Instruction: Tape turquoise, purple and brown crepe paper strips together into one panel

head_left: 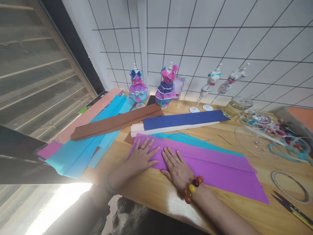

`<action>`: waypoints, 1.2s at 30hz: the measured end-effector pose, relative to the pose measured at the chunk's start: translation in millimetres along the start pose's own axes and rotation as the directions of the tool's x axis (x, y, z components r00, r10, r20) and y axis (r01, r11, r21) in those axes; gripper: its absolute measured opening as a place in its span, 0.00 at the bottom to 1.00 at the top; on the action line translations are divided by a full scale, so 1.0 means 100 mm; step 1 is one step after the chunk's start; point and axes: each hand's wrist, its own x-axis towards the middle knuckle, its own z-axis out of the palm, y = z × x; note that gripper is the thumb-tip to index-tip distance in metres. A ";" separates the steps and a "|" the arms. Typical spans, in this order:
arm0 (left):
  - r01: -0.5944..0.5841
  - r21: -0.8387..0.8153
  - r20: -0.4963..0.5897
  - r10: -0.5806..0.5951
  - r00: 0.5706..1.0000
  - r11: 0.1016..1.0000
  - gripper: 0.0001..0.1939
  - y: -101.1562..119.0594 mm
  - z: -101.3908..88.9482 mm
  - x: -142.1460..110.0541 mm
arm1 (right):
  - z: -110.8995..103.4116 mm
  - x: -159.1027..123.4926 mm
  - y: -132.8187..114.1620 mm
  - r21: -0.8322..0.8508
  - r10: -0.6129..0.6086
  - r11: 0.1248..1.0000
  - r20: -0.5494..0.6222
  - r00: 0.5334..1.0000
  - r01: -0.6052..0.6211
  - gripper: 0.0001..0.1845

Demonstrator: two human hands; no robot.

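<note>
A folded sheet of purple crepe-like paper (220,166) lies across the table in front of me. My left hand (143,153) rests flat on its left end, fingers spread, a ring on one finger. Beside it my right hand (176,164) presses flat on the same sheet, thumb over the near edge, with a beaded bracelet on the wrist. Teal paper (190,140) shows from under the purple sheet's far side. Just beyond lie a dark blue strip (186,120) and white paper (176,129). Neither hand grips anything.
Brown paper (114,123) lies over blue sheets (80,150) on the left. Two dressed mini mannequins (138,88) and two barer ones (212,80) stand near the tiled wall. Ribbons (266,127), a glass jar (238,106), a tape ring (290,186) and scissors (293,209) are right.
</note>
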 end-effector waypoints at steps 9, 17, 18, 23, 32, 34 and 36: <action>0.003 0.042 0.003 -0.003 1.000 0.999 0.29 -0.04 0.04 0.02 | -0.05 -0.27 0.27 -0.075 0.080 0.994 0.046 0.996 -0.076 0.39; -0.010 0.061 0.026 0.008 1.000 0.998 0.28 -0.04 -0.01 0.04 | -0.15 -0.56 0.56 -0.115 0.161 0.981 0.041 0.986 -0.155 0.39; -0.012 0.061 0.030 0.010 1.000 0.998 0.28 -0.04 -0.02 0.04 | -0.16 -0.59 0.58 -0.119 0.170 0.979 0.045 0.984 -0.164 0.40; -0.013 0.072 0.039 0.011 0.999 0.997 0.28 -0.04 -0.01 0.05 | -0.21 -0.75 0.74 -0.139 0.219 0.968 0.062 0.974 -0.209 0.40; -0.014 0.093 0.020 0.012 1.000 0.996 0.28 -0.06 0.04 0.07 | -0.28 -1.26 1.11 -0.187 0.394 0.907 0.056 0.918 -0.378 0.40; -0.017 0.094 0.015 0.015 1.000 0.995 0.28 -0.07 0.05 0.06 | -0.28 -1.41 1.21 -0.200 0.440 0.884 0.048 0.897 -0.423 0.41; -0.019 0.094 0.012 0.018 1.000 0.995 0.29 -0.07 0.05 0.06 | -0.28 -1.57 1.31 -0.220 0.492 0.853 0.035 0.870 -0.474 0.41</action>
